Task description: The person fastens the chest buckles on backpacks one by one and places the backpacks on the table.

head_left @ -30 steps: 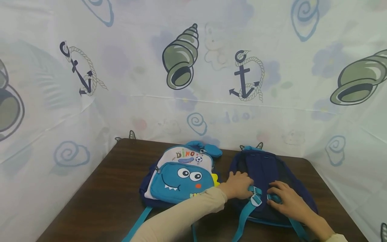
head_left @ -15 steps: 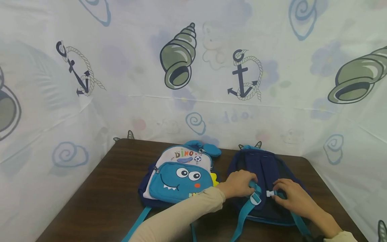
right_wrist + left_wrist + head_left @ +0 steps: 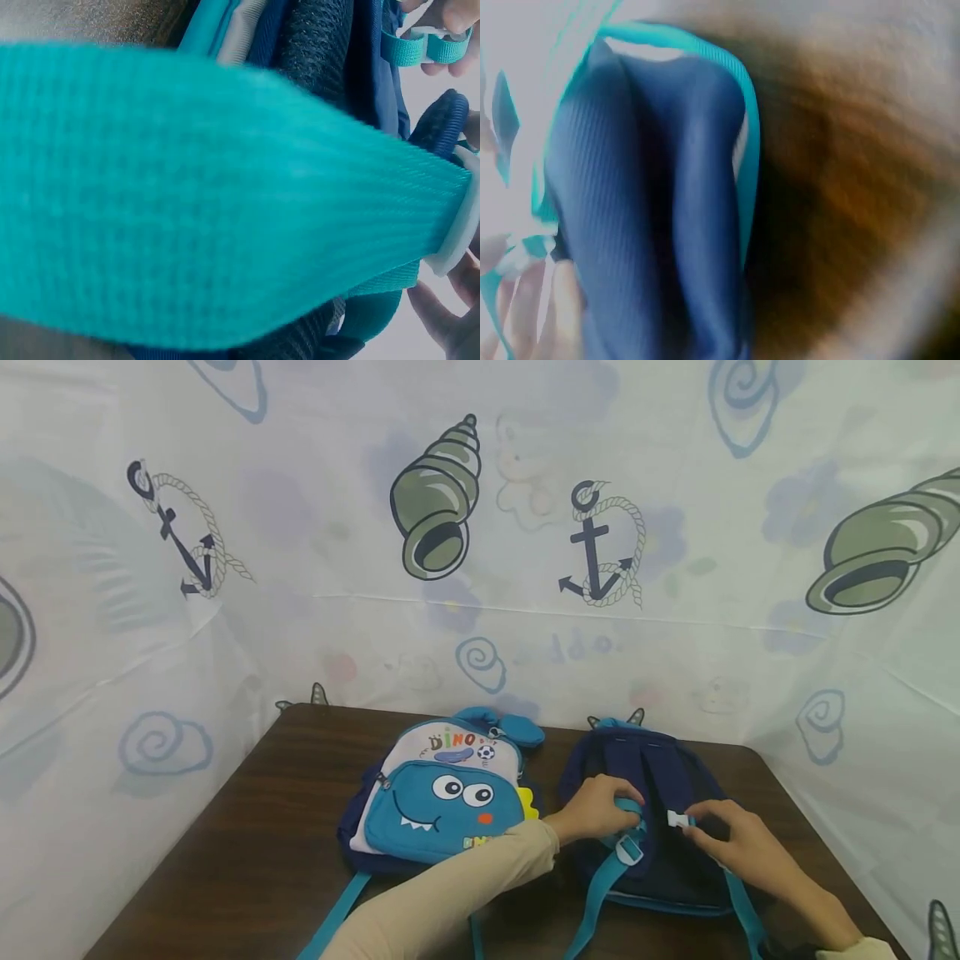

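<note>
A navy backpack [image 3: 652, 760] lies back side up on the right of the table in the head view, its padded shoulder straps showing. My left hand [image 3: 603, 810] grips a short teal chest strap [image 3: 628, 806] over its left shoulder strap. Just below is a white strap adjuster [image 3: 628, 850] with a teal strap running down. My right hand [image 3: 738, 847] pinches the other teal strap end, and a white plastic buckle piece [image 3: 678, 819] sticks out from its fingertips toward the left. A gap separates the two hands. The left hand's fingers hide whatever is at that strap's end.
A second backpack [image 3: 442, 802] with a blue dinosaur face lies front side up on the left, partly under my left sleeve [image 3: 457, 893]. Both stand on a dark brown table [image 3: 225, 835]. A printed cloth [image 3: 337, 527] hangs behind and at the sides.
The white buckle piece, hidden under the right fingers at first, has come into view and risen slightly with the right hand. My left hand has lifted its strap a little. Both backpacks stay put.
</note>
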{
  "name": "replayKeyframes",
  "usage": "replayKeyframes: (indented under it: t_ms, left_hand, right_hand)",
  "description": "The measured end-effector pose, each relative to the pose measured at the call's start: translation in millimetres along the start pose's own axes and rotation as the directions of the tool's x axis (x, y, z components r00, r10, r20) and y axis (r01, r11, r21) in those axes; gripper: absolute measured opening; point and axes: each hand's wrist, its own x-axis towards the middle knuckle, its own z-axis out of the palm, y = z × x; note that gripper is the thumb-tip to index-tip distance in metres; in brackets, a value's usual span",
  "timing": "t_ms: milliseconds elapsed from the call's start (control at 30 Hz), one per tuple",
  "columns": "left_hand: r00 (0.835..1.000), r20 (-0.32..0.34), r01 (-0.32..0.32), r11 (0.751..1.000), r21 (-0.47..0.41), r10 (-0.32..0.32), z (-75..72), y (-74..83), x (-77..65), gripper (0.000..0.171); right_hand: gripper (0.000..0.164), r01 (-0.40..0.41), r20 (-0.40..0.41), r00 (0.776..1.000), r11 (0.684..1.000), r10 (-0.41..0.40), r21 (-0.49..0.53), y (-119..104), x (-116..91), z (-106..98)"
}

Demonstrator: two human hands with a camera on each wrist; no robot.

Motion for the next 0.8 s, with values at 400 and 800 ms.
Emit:
replayKeyframes:
  t_ms: [400, 800]
  left_hand:
    - [0.961, -0.221, 0.016, 0.832, -0.554, -0.165, 26.5, 7.2, 4.5, 0.034]
    - [0.988, -0.096, -0.114, 0.989, 0.098, 0.124, 19.1, 10.7, 8.9, 0.033]
  right_hand:
    - [0.031, -0.043, 0.007, 0.999, 0.999, 0.043, 0.020, -1, 1, -8]
    - [0.029, -0.058, 0.006, 0.998, 0.998, 0.058, -0.026, 5, -1, -17]
